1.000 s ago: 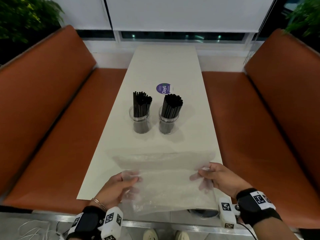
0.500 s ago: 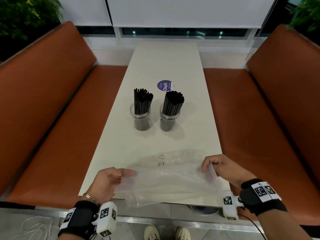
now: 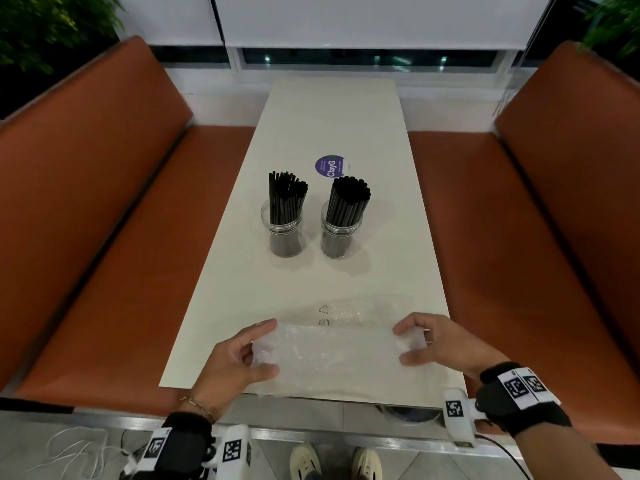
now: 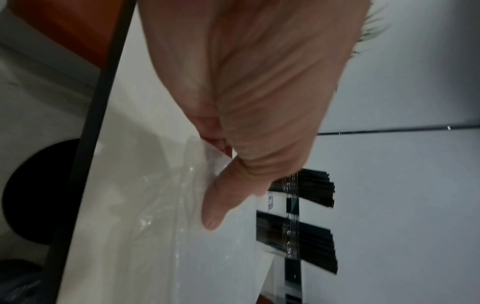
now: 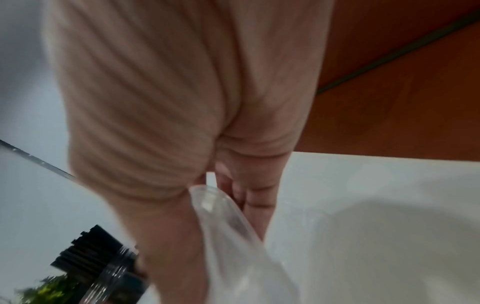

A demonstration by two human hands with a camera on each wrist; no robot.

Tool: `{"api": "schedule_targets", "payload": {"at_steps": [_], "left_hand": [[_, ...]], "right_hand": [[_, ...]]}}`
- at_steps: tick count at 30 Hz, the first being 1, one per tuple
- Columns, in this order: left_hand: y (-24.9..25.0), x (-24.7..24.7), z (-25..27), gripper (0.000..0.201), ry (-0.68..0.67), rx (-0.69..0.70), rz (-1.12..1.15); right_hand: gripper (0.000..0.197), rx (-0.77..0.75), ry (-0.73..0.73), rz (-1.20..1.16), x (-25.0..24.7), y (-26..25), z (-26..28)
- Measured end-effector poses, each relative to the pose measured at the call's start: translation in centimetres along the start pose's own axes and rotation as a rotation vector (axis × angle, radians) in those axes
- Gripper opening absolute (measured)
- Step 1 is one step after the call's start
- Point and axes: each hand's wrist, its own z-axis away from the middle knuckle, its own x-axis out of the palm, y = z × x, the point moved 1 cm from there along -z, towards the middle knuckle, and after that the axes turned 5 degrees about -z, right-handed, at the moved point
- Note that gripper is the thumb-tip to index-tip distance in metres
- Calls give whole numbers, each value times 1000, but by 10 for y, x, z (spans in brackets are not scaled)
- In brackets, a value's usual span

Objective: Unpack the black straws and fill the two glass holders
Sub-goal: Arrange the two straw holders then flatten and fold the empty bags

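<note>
Two clear glass holders stand side by side mid-table, the left holder and the right holder, each packed with upright black straws. An empty clear plastic bag lies folded flat at the table's near edge. My left hand pinches its left end between thumb and fingers. My right hand pinches the right end. In the left wrist view the bag spreads under the thumb, both straw bundles beyond. The right wrist view shows the bag's edge between my fingers.
A round purple sticker lies behind the holders on the long white table. Orange bench seats flank both sides. A dark round bin sits under the near edge, by my shoes.
The plastic bag has been lowered from the air onto the table and folded narrower. Both hands moved forward and down with it, still holding its ends.
</note>
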Motion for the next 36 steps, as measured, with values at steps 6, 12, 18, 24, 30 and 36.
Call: {"api": "schedule_targets", "payload": {"at_steps": [6,12,18,24,30,36], "left_hand": [[1,25,-31,79,132,34,-219],[-16,35,-63,71,219,3,-420],[-21,41,-73,84,307,-6,-456],[-13,53,-86,61,206,-264,-617],[-1,40,-76,30,127,-180,-528],[27,1,-52,88,-279,-204,-518]], "right_hand": [[62,-75,339,-225,-22,1,-42],[41,50,536,76,-4,25,-92],[79,135,649,280,13,37,-100],[78,315,687,415,11,31,-95],[32,136,429,-54,-14,15,-87],[34,-160,78,-104,-31,-60,-38]]}}
